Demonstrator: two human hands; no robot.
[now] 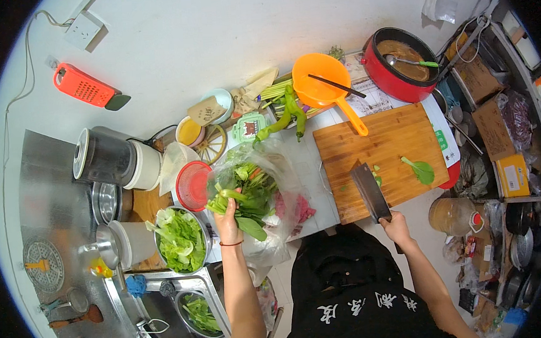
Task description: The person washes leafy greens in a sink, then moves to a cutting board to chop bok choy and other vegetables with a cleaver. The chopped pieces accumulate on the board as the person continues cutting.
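Observation:
My left hand (pixel 228 221) grips a bunch of leafy greens (pixel 249 203) over a clear plastic bag (pixel 277 168), which also has greens in it. In my right hand (pixel 393 226) is the handle of a cleaver (pixel 368 186). Its dark blade lies over the lower left part of a wooden cutting board (pixel 380 139). Small green scraps (pixel 377 177) lie beside the blade. A single green leaf (pixel 420 170) rests farther right on the board.
An orange ladle-like strainer (pixel 320 75) overhangs the board's back edge, a chopstick across it. Behind stands a red pot (pixel 393 85) of brown liquid. To the left are a red basket (pixel 193 185), a bowl of lettuce (pixel 180 239) and a sink (pixel 167 310). Long green peppers (pixel 290 112) lie behind the bag.

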